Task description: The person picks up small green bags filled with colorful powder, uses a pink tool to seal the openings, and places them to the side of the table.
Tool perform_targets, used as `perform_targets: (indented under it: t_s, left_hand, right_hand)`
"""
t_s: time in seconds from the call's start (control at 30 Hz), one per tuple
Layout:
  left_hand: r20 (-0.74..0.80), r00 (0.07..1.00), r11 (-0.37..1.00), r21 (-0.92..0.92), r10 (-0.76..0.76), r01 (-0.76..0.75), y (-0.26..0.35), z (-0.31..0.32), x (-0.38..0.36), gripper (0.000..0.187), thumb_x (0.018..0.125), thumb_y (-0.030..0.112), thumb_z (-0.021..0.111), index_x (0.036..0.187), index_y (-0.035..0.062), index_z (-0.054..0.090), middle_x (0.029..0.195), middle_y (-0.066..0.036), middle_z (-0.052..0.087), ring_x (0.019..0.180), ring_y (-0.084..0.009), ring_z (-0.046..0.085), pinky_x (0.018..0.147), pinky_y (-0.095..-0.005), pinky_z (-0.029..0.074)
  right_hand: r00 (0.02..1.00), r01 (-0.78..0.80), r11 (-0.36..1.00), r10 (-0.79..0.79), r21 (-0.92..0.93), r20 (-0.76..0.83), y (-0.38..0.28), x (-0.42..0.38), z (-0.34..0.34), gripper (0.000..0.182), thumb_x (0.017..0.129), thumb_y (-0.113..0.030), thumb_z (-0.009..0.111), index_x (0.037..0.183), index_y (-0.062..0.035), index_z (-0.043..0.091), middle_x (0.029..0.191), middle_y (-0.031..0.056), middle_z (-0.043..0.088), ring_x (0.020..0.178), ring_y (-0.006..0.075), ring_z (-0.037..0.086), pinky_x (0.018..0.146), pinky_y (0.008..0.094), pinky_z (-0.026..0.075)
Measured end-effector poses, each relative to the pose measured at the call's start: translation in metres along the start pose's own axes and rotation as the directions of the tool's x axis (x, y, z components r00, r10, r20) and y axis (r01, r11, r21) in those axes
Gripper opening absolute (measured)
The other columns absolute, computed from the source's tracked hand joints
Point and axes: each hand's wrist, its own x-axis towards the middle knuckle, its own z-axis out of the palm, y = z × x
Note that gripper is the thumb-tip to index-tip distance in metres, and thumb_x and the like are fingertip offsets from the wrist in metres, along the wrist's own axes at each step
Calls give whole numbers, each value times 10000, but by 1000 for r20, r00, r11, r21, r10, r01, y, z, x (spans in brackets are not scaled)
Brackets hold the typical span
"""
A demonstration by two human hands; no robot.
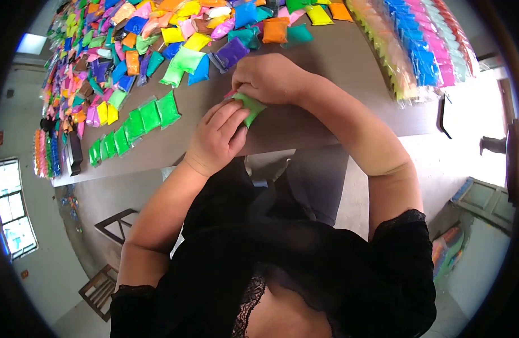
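Observation:
A small light-green packet with a clear wrapper lies at the table's front part, between my two hands. My left hand is closed on its left side, fingers over the top and thumb underneath. My right hand is curled into a fist just above and touches the packet's upper edge. A thin red sliver shows beside the right fingers; what it belongs to is hidden. Close behind the right hand rests a purple packet. Left of my hands lies a row of bright green packets.
A large heap of coloured packets covers the back left of the brown table. Long strips of packets lie at the right. More strips and a dark object sit at the left edge. Wooden chairs stand below left.

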Motion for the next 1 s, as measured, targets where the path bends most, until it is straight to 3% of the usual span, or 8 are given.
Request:
perform_targets:
  t_s: [0.13, 0.23, 0.33, 0.57, 0.7, 0.83, 0.9, 1.0]
  left_hand:
    - [61, 998, 999, 39, -18, 16, 5, -4, 4, 380, 800, 83, 705, 1171, 40, 633, 1253, -117, 592, 1176, -334, 570, 1005, -431, 492]
    - [104, 992, 993, 101, -74, 64, 17, -11, 10, 400, 789, 132, 727, 1168, 37, 638, 1247, -119, 611, 1177, -326, 570, 1022, -434, 475]
    - [166, 969, 977, 133, -185, 164, 38, -17, 19, 475, 768, 181, 780, 1192, 22, 635, 1279, -132, 616, 1175, -353, 584, 1011, -438, 468]
    - [94, 967, 953, 215, -236, 211, 36, -4, 17, 350, 805, 100, 748, 1146, 65, 678, 1200, -114, 636, 1129, -320, 606, 958, -411, 504]
    - [71, 988, 968, 222, -139, 120, 27, -10, 12, 300, 802, 35, 717, 1096, 87, 694, 1169, -80, 645, 1097, -300, 629, 922, -409, 532]
    - [79, 986, 969, 208, -149, 129, 13, -14, 9, 283, 803, -1, 695, 1071, 89, 692, 1167, -80, 649, 1092, -301, 640, 925, -413, 532]
    - [133, 990, 974, 228, -35, 4, -7, -24, 5, 276, 805, -5, 690, 1061, 97, 695, 1169, -91, 655, 1086, -303, 647, 907, -409, 537]
    - [15, 989, 968, 210, -146, 140, -12, -32, -3, 292, 817, -10, 682, 1087, 100, 698, 1156, -95, 664, 1052, -312, 653, 876, -409, 538]
  right_hand:
    - [1000, -1, 999, 1, -39, 14, 22, -5, -2, 158, 865, -205, 630, 926, -100, 730, 948, 76, 684, 866, 290, 666, 753, 407, 530]
    - [966, -235, 903, 259, 359, -18, 31, -12, -16, 141, 857, -156, 691, 928, -40, 731, 867, 85, 714, 782, 217, 679, 703, 336, 520]
    - [979, -200, 796, 184, 572, 86, 21, -14, -18, 133, 847, -131, 708, 926, -26, 726, 842, 85, 717, 764, 186, 672, 699, 313, 514]
    - [991, -100, 993, 105, 64, -81, 30, -14, 4, 134, 806, -167, 703, 895, -72, 731, 841, 95, 704, 770, 283, 666, 706, 394, 521]
    - [989, -146, 930, 150, 338, 16, 12, -16, -10, 132, 837, -203, 682, 904, -101, 734, 861, 108, 707, 790, 304, 664, 709, 400, 525]
    - [988, -93, 996, 92, -2, -123, 21, -16, 8, 135, 847, -170, 682, 949, -90, 720, 846, 106, 695, 775, 296, 655, 697, 396, 511]
    - [983, -93, 990, 108, 104, -149, 27, -18, 4, 132, 848, -161, 682, 953, -89, 716, 847, 101, 693, 774, 299, 652, 700, 397, 510]
    - [975, -103, 959, 150, 264, -167, 18, -17, -4, 143, 862, -159, 690, 970, -66, 700, 846, 93, 690, 757, 276, 649, 702, 381, 506]
